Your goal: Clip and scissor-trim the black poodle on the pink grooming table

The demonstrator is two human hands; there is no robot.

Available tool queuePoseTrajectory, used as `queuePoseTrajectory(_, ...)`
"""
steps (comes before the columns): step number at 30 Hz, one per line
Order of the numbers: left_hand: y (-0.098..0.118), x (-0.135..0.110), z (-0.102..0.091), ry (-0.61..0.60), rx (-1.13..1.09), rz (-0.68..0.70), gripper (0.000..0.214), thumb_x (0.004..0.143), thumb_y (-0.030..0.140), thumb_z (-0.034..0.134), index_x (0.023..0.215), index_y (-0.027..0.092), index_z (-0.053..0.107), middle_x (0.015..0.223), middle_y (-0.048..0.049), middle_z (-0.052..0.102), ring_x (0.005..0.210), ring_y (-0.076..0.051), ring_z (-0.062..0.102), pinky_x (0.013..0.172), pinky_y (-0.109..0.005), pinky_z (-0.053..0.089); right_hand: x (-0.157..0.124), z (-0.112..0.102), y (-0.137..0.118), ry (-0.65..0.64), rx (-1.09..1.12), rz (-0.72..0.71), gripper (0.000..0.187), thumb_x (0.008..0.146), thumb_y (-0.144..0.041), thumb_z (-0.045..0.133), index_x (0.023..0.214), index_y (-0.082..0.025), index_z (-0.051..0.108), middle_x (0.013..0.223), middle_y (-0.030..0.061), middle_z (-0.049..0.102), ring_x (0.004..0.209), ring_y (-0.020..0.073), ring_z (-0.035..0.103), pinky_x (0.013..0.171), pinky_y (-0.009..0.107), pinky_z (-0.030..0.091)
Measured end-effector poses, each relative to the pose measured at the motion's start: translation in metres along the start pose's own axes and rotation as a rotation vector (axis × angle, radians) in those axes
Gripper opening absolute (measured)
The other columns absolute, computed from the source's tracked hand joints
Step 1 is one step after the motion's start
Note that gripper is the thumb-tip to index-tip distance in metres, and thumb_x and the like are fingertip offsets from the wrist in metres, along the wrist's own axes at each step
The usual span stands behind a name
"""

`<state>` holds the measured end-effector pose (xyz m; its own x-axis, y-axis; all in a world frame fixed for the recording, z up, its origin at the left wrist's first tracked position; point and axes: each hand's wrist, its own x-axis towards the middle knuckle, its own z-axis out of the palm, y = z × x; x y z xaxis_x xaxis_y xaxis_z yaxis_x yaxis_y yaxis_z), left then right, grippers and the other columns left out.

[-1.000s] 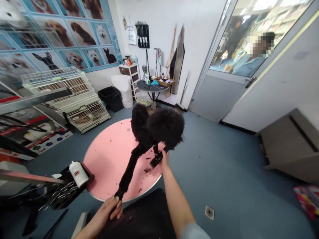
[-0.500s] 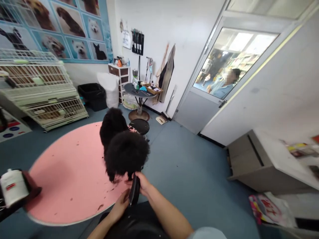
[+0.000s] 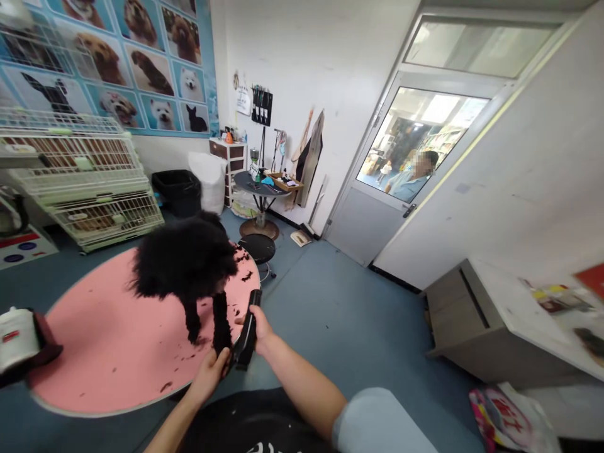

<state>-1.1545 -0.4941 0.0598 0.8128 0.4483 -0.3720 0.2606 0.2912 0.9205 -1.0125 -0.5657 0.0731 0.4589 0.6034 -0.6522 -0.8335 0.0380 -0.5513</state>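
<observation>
A fluffy black dog (image 3: pixel 184 258) stands on a round pink grooming table (image 3: pixel 113 352), its head turned toward the left. My left hand (image 3: pixel 212 371) is closed around the dog's front paw (image 3: pixel 223 340) at the table's near edge. In my right hand (image 3: pixel 262 330) I grip black hair clippers (image 3: pixel 246 336), held upright just right of that leg. The clippers appear apart from the fur. Cut tufts of black hair (image 3: pixel 166 385) lie scattered on the tabletop.
A black round stool (image 3: pixel 257 249) stands beyond the table, before a small dark table (image 3: pixel 257 185) with tools. White wire cages (image 3: pixel 94 189) and a black bin (image 3: pixel 177 189) are at left. A person (image 3: pixel 415 179) shows through the door window. A cabinet (image 3: pixel 457 308) stands right.
The dog has turned its head to the left, uncovering its front legs. My left hand has moved from beside the clippers to the paw. The clippers have shifted slightly up.
</observation>
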Motion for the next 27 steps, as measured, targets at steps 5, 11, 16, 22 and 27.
queuePoseTrajectory(5, 0.010, -0.043, -0.014, -0.020, -0.025, 0.022, 0.039, 0.067, 0.051, 0.075, 0.064, 0.020, 0.052, 0.048, 0.0031, 0.045, 0.045, -0.012, 0.038, 0.049, -0.027, 0.028, -0.013, -0.017, -0.009, 0.026, 0.034, -0.168, 0.040, 0.091, -0.056, 0.048, 0.076, -0.020, 0.052, 0.055, -0.0018, 0.055, 0.043, 0.0120, 0.052, 0.039, 0.021, 0.043)
queuePoseTrajectory(11, 0.014, -0.072, -0.032, -0.002, -0.032, -0.001, 0.043, 0.066, 0.056, 0.074, 0.068, 0.018, 0.054, 0.052, 0.0035, 0.046, 0.044, -0.010, 0.038, 0.046, -0.026, 0.029, 0.004, 0.029, -0.046, -0.050, -0.157, -0.402, 0.026, 0.078, -0.030, 0.075, 0.086, -0.019, 0.053, 0.057, -0.0064, 0.057, 0.041, 0.0082, 0.049, 0.036, 0.017, 0.040)
queuePoseTrajectory(16, 0.005, -0.080, -0.042, 0.004, -0.001, 0.010, 0.062, 0.063, 0.072, 0.067, 0.081, 0.014, 0.054, 0.056, 0.0083, 0.038, 0.043, -0.005, 0.031, 0.044, -0.021, 0.022, 0.022, 0.082, -0.057, -0.136, -0.393, -0.526, 0.025, 0.071, -0.022, 0.077, 0.083, -0.019, 0.056, 0.058, -0.0080, 0.057, 0.040, 0.0069, 0.046, 0.032, 0.016, 0.036)
queuePoseTrajectory(22, 0.009, -0.086, -0.052, 0.025, 0.022, -0.080, 0.063, 0.062, 0.075, 0.064, 0.079, 0.017, 0.048, 0.055, 0.0122, 0.025, 0.044, -0.003, 0.022, 0.044, -0.018, 0.016, -0.004, 0.081, -0.023, -0.256, -0.623, -0.457, 0.028, 0.065, -0.029, 0.080, 0.081, -0.016, 0.062, 0.055, -0.0058, 0.058, 0.036, 0.0073, 0.045, 0.030, 0.018, 0.035)
queuePoseTrajectory(27, 0.012, -0.082, -0.062, 0.031, 0.019, -0.024, 0.048, 0.074, 0.064, 0.060, 0.077, 0.020, 0.040, 0.055, 0.0115, 0.028, 0.043, -0.003, 0.022, 0.043, -0.020, 0.016, -0.005, 0.074, -0.018, -0.316, -0.644, -0.386, 0.033, 0.062, -0.034, 0.082, 0.080, -0.015, 0.063, 0.054, -0.0037, 0.057, 0.035, 0.0065, 0.042, 0.029, 0.018, 0.027)
